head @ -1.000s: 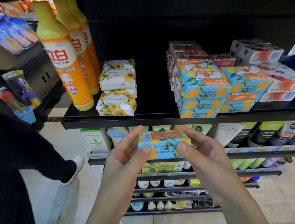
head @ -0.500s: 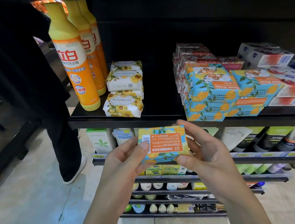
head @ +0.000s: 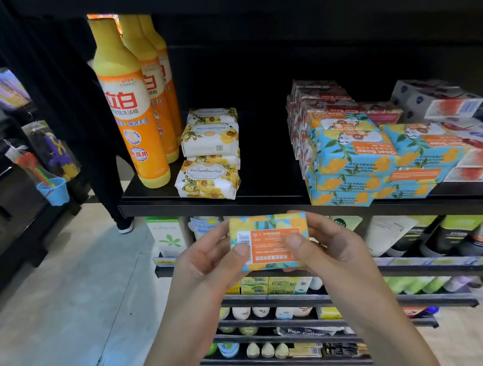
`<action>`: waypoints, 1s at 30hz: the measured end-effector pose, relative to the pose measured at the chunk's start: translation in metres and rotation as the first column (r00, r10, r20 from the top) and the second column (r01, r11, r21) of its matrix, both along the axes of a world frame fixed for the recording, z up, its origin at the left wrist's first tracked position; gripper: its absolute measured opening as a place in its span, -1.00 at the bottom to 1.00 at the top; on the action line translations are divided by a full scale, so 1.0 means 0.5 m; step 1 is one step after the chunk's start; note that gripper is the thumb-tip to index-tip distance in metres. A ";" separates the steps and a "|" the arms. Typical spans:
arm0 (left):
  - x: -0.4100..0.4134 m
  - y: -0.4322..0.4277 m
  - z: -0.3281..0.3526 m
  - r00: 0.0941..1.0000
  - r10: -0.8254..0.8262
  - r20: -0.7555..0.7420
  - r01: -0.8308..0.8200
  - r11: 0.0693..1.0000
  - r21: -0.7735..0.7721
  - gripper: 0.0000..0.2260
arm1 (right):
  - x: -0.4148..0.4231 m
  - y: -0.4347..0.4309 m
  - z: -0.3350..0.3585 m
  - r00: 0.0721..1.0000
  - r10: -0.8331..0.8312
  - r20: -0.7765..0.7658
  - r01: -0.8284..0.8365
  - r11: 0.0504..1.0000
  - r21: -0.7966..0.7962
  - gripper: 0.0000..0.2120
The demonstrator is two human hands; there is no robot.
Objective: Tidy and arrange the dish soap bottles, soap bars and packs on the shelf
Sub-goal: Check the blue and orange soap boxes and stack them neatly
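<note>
Both forearms are stretching forward. The left hand (head: 209,260) and right hand (head: 335,247) are pinching a soap box (head: 267,238) between thumbs and fingers (head: 213,237).

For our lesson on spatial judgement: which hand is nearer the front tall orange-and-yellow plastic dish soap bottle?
Left. The left hand, below and right of the bottle, grips one end of a blue-and-orange soap pack; the right hand grips the other end, further right.

- Black shelf (head: 265,201) across mid-frame.
- Upper left: three orange dish soap bottles (head: 131,119), upright, one behind another.
- Just right: stacked floral soap bars (head: 209,179).
- Right side: stacked blue goat soap boxes (head: 354,156), white packs (head: 475,161).
</note>
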State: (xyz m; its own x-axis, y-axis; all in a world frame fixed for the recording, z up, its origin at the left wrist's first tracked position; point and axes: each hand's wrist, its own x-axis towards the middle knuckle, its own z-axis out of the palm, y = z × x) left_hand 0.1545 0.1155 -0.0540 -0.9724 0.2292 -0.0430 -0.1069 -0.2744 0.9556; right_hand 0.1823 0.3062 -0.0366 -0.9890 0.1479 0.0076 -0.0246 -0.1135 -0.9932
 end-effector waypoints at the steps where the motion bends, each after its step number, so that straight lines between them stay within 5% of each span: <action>1: 0.001 0.001 0.002 1.000 -0.004 -0.003 0.004 1.000 -0.005 -0.55 | -0.001 0.000 0.000 1.000 -0.011 0.001 0.011 1.000 -0.003 -0.51; 16: 0.011 0.001 0.019 0.998 -0.048 -0.040 0.046 0.998 -0.043 -0.60 | 0.014 0.006 -0.003 0.983 0.023 -0.180 -0.018 0.999 0.027 -0.58; 21: 0.013 0.003 0.017 0.998 -0.060 0.016 0.060 0.998 0.001 -0.47 | 0.019 0.011 -0.007 0.965 0.055 -0.256 -0.043 0.998 0.053 -0.59; 30: 0.014 0.006 0.013 0.997 -0.023 0.071 0.019 0.998 0.058 -0.53 | 0.021 0.010 -0.013 0.967 0.069 -0.247 -0.061 0.997 0.039 -0.59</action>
State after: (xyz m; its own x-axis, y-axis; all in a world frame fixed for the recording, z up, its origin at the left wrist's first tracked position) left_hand 0.1617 0.1184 -0.0473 -0.9624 0.2534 -0.0983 -0.1806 -0.3258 0.9280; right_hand 0.1928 0.3114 -0.0431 -0.9631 0.0795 0.2572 -0.2640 -0.0919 -0.9601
